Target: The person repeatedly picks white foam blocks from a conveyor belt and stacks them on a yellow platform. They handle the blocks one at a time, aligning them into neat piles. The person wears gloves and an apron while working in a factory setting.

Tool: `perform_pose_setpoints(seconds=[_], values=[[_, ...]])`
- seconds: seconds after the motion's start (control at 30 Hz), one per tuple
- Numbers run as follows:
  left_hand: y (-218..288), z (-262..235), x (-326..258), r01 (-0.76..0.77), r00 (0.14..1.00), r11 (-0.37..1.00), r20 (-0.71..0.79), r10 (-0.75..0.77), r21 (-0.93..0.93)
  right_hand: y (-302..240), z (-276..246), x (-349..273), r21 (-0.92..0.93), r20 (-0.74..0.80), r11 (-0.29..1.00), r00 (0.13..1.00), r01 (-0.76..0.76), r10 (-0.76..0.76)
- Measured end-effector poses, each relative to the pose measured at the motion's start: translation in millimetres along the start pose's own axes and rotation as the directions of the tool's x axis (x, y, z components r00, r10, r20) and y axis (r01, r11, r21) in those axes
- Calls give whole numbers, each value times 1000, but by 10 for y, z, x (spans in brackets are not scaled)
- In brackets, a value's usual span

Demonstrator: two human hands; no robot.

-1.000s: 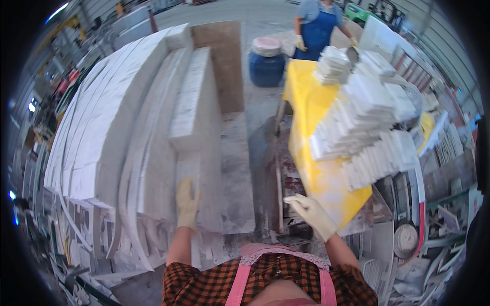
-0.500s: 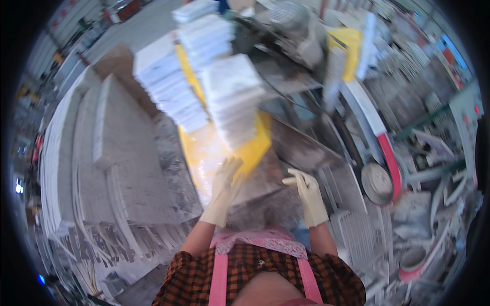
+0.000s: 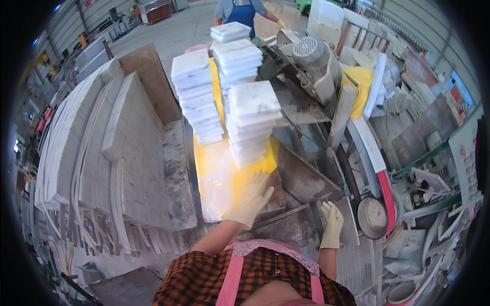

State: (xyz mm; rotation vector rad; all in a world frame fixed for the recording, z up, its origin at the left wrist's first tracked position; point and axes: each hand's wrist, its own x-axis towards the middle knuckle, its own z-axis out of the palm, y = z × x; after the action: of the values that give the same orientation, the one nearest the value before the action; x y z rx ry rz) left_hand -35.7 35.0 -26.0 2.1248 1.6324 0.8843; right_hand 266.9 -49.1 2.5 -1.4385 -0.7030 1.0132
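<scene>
My left hand (image 3: pixel 253 200), in a pale cream glove, reaches over the front of a table covered with a yellow sheet (image 3: pixel 214 173). Its fingers are stretched out, the thumb apart, with nothing in them; whether it touches the sheet I cannot tell. Just beyond its fingertips rises a stack of square white marble tiles (image 3: pixel 254 109). A second tile stack (image 3: pixel 196 97) stands behind it to the left, and another tile stack (image 3: pixel 237 58) farther back. My right hand (image 3: pixel 332 224), gloved alike, hangs beside the table to the right, fingers loosely extended and holding nothing.
Long stone slabs (image 3: pixel 127 122) lean in rows on the left. At the right are a machine with a motor (image 3: pixel 311 53) and a belt running round a wheel (image 3: pixel 374 218). A co-worker in a blue apron (image 3: pixel 241 18) stands at the far side. Stone offcuts lie farther right.
The view has tilted up and steadied, bringing the co-worker into sight. My left hand has shifted right, its fingers nearer the front stack's base. My right hand has moved right and closer to me.
</scene>
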Motion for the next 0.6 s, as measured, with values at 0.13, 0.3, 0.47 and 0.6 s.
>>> perform_pose_setpoints(seconds=[0.13,0.3,0.47,0.6], values=[[-4,151,6,39,999,999,-24,-40,-22,-171,122,92,-144,91,983,991,114,-102],[-51,208,-37,-51,995,999,-79,52,13,-164,183,250,-242,151,969,988,53,-17],[-86,241,-34,-21,997,997,-75,16,-68,-140,274,725,-327,273,931,960,160,-69],[-84,236,-53,-24,993,1000,-116,21,-21,-181,259,1244,-343,328,906,935,248,-132]])
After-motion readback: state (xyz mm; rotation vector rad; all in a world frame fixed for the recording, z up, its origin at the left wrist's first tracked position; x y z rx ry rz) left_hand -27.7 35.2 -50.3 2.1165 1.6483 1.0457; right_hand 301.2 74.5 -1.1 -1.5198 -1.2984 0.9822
